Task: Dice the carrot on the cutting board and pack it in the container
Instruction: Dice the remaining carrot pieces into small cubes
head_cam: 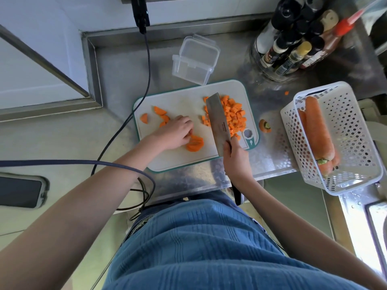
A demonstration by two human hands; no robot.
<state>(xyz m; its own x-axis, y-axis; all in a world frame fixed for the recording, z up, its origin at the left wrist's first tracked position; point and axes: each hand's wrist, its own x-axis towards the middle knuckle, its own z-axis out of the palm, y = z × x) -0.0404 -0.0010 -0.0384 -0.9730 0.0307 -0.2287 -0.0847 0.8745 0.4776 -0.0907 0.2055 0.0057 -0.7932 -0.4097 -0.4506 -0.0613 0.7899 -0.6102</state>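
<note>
You are roughly halfway: a diced pile (232, 116) is lying on the cutting board (180, 155), slices (195, 144) are waiting under your left hand's (178, 132) curled fingers, your right hand (234, 158) is gripping the cleaver (217, 120), and the container (194, 59) behind is sitting unfilled.

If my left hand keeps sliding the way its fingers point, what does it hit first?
Probably the broad steel cleaver blade. The left hand points right across the white cutting board, with bare board between; height is unclear.
</note>
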